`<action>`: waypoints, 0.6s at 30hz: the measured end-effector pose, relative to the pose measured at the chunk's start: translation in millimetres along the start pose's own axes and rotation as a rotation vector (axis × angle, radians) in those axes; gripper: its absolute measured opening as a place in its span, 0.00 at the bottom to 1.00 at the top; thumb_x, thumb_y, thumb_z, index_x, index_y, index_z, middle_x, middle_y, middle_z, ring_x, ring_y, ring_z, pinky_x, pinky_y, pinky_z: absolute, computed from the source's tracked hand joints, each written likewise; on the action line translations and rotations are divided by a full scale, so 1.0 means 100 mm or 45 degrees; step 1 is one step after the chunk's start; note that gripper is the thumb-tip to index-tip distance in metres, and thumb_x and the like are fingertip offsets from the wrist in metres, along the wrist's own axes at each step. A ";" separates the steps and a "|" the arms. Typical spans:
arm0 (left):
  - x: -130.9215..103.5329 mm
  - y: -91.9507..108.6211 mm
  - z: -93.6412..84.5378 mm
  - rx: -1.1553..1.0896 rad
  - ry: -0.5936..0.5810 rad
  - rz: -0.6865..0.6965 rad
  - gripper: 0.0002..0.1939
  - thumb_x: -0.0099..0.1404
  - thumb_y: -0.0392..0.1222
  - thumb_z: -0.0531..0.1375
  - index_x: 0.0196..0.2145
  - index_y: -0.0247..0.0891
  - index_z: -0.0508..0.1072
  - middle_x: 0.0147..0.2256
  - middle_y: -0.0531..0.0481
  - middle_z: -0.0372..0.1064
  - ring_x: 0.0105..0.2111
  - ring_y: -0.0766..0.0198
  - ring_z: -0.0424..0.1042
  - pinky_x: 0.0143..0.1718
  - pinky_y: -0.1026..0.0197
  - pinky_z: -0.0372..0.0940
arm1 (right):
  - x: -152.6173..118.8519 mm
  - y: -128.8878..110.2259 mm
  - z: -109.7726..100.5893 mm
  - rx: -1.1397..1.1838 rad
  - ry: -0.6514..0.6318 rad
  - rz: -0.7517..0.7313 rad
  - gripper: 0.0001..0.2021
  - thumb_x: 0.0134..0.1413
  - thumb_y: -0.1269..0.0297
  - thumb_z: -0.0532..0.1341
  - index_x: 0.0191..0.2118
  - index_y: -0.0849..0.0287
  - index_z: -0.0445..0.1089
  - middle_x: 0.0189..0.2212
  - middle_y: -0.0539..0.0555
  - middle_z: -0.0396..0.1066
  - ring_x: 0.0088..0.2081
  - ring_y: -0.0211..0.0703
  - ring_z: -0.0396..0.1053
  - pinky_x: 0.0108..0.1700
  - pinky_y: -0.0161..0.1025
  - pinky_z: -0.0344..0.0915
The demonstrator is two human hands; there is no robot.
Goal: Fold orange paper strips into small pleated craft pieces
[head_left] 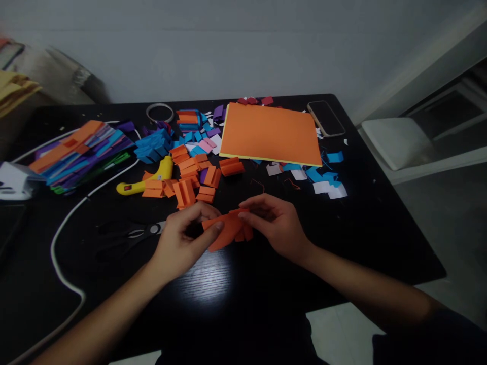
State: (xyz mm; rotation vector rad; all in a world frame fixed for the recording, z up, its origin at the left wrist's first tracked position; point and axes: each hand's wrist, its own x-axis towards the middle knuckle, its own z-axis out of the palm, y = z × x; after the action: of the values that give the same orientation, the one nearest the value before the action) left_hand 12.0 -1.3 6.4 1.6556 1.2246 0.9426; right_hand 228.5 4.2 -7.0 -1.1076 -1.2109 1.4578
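Between my two hands, just above the black table, is a piece of orange paper (225,232) with narrow folded flaps at its right end. My left hand (186,233) pinches its left part, thumb lying on the front face. At the upper right edge, the thumb and fingertips of my right hand (279,225) are closed on the same paper. Folded orange paper pieces (184,194) lie just beyond my left hand. Black-handled scissors (140,230) rest left of that hand, their blades partly behind it.
A yellow glue gun (146,183) lies among the folded pieces. Farther back are an orange sheet stack (271,134), a phone (326,119), a tape ring (160,112) and blue folded pieces (153,145). Paper strips (85,152) are piled left. A white cable (57,248) curves along the left side.
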 end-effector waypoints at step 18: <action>-0.04 0.03 0.07 0.040 0.118 0.022 0.01 0.65 0.39 0.69 0.35 0.42 0.82 0.33 0.53 0.82 0.32 0.63 0.79 0.36 0.63 0.74 | -0.05 -0.01 0.02 -0.024 -0.090 0.021 0.11 0.56 0.61 0.74 0.45 0.55 0.80 0.40 0.53 0.83 0.43 0.44 0.82 0.47 0.41 0.80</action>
State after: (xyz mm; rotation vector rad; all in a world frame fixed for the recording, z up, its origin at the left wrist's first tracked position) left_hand 18.4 -7.3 6.1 1.6654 1.2950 1.0253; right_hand 228.0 -1.1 -5.0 -1.0889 -1.2697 1.5118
